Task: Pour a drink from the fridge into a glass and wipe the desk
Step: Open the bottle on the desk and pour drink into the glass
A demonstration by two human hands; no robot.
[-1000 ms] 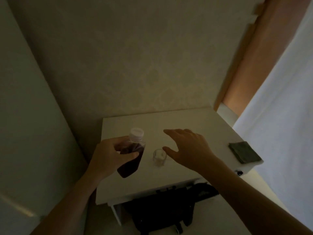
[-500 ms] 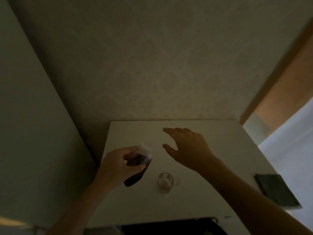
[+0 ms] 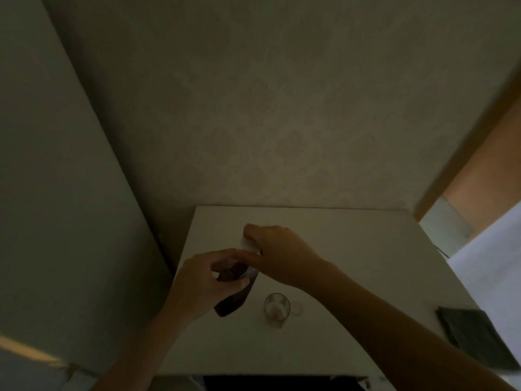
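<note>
Dark drink in a clear plastic bottle (image 3: 235, 294) with a white screw cap (image 3: 249, 245) is what matters here: it hangs tilted above the left part of the white desk top (image 3: 352, 249), cap end pointing away from the person, touching nothing but the two hands. A second ago the right hand was spread open in the air beside the bottle; now the right hand (image 3: 277, 253) has closed over the cap, fingers and thumb curled round it. The left hand (image 3: 201, 280) grips the bottle's middle as it did before. The view has also tipped up, so the desk sits lower in the picture. My reading is that unscrewing is about to start or just under way; whether the cap has turned yet cannot be told in this dim light. Pouring is not yet done, and wiping is untouched

Just right of the bottle's base stands a small clear drinking glass (image 3: 276, 308), upright on the desk, seemingly without drink in it. Well apart, at the desk's right edge, lies a folded dark grey cloth (image 3: 476, 334), likely meant for the wipe

Counted: one bottle, one cap, one glass, one cloth, one desk, two hands, both clamped on the bottle
</note>
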